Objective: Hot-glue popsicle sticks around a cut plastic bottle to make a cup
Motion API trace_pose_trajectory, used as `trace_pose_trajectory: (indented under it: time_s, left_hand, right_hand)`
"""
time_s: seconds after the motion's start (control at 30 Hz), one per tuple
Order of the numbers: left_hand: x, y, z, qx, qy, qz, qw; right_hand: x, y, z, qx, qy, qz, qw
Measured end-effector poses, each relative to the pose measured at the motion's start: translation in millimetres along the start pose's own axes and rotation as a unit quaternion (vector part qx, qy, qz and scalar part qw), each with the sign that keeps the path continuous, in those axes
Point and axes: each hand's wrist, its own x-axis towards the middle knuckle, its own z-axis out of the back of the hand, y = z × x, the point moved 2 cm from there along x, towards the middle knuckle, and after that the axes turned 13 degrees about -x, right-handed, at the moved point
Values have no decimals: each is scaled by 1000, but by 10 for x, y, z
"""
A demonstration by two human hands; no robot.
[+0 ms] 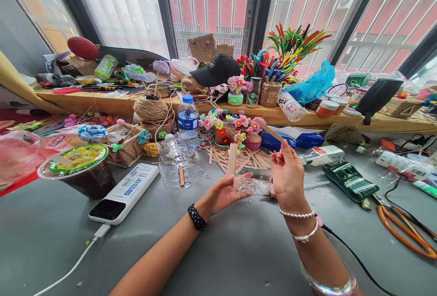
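Note:
My left hand [218,196] is closed around a clear plastic piece [252,186], which looks like part of a cut bottle. Flat wooden craft sticks [232,161] stand upright along its left side, by my fingertips. Raised to the right, my right hand [288,170] pinches a single craft stick [269,128], tilted up to the left. Behind both hands spreads a pile of loose craft sticks [221,158]. Left of them lies another clear plastic bottle piece [170,161] with one stick [181,176] on it. A pink tool [318,220] with a black cord is mostly hidden behind my right wrist.
A lidded drink cup [99,182] and a white power bank [131,191] with a cable stand at left. The water bottle [187,125] is upright behind. At right lie orange-handled scissors [403,230] and a green pouch [351,181]. Craft supplies crowd the wooden ledge [211,108].

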Motion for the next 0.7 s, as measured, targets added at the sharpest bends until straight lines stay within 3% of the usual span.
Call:
trace_pose_trajectory:
  time_s: [0.23,0.53,0.7]
  left_hand:
    - [24,-11,28,18,-58,-32,998]
    - [-41,4,-21,28,4,24,999]
    - [-24,-8,-5,40,-21,-14,999]
  right_hand:
    - [-105,87,-47,-4,1,36,999]
    - [-129,95,-60,-21,-14,62,998]
    - [-103,104,-42,-1,-2,45,999]
